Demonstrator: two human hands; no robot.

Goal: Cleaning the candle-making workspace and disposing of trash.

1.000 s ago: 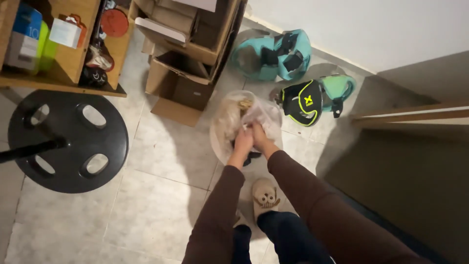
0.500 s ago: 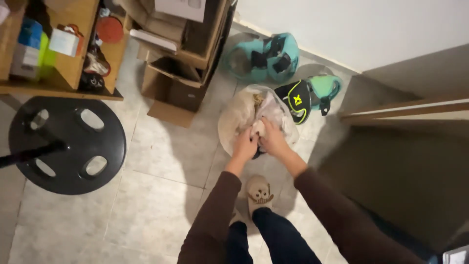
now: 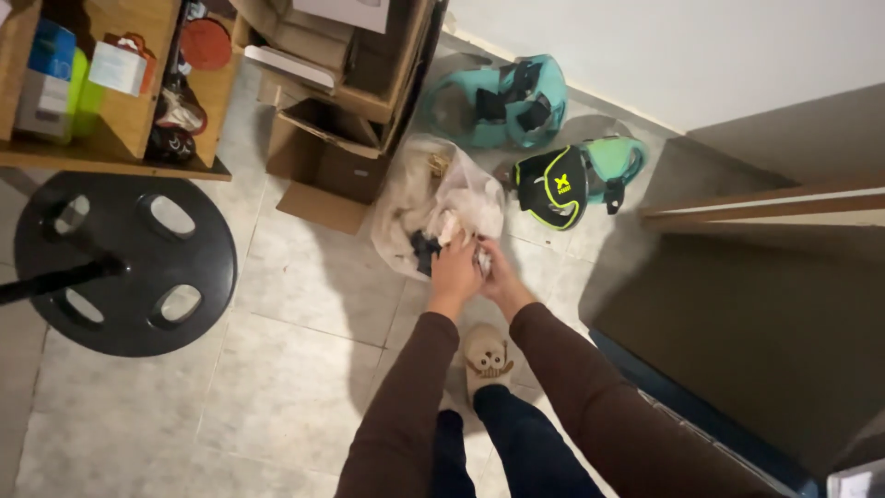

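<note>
— Down at the floor, between both hands, what do the fingers have hold of?

— Both sets of fingers are curled shut and pinched into the near edge of the translucent plastic bag (image 3: pixel 433 207). The left hand (image 3: pixel 455 273) and the right hand (image 3: pixel 499 277) sit knuckle to knuckle, touching, so I cannot tell exactly how much film each one holds.

— Where does the bag lie?

— On the tiled floor (image 3: pixel 286 369), just ahead of the slippered foot (image 3: pixel 487 358), with its far end against the open cardboard box (image 3: pixel 336 166). Pale crumpled stuff and something dark show through the film.

— Which way does it run?

— Its long axis seems to go from the gathered neck at the hands up and slightly left toward the box. The mouth points back at the person, the bulging bottom away.

— What could go wrong?

— The film looks thin; a hard pull on so small a pinch might tear it, or let it slip and the contents spill onto the tiles. The black and green padded headgear (image 3: pixel 553 187) lies just beside the bag on the right, the teal one (image 3: pixel 507 101) behind it, and the black weight plate (image 3: pixel 124 263) is well off left. A swing of the bag could snag the nearer headgear.
</note>
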